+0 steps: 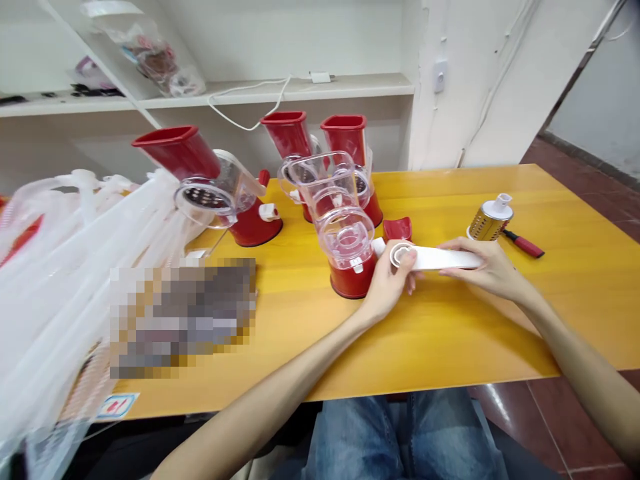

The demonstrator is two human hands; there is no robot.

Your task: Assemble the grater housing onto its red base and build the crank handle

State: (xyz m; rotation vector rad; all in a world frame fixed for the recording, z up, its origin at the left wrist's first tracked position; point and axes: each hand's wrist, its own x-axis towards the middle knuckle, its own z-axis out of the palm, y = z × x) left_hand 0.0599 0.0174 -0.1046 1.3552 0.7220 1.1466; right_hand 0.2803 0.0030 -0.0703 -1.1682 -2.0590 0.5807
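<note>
Between my hands is a white crank handle (440,258), held level above the table. My left hand (387,280) is closed around its round socket end, which faces me. The fingers of my right hand (483,263) pinch its other end. Just left of my left hand stands a rotary grater body (345,233), with a clear plastic housing and a red base. A red pusher piece (399,229) sits behind my left hand. Beyond my right hand stands a metal grating drum (491,219) with a white end, beside a red-handled tool (525,245).
Three graters with red hoppers, one a red-topped grater (250,223), stand at the back of the yellow table (500,327). White plastic bags (95,233) heap at the left, near a pixelated patch. A shelf (320,90) holding a white charger (320,77) runs behind.
</note>
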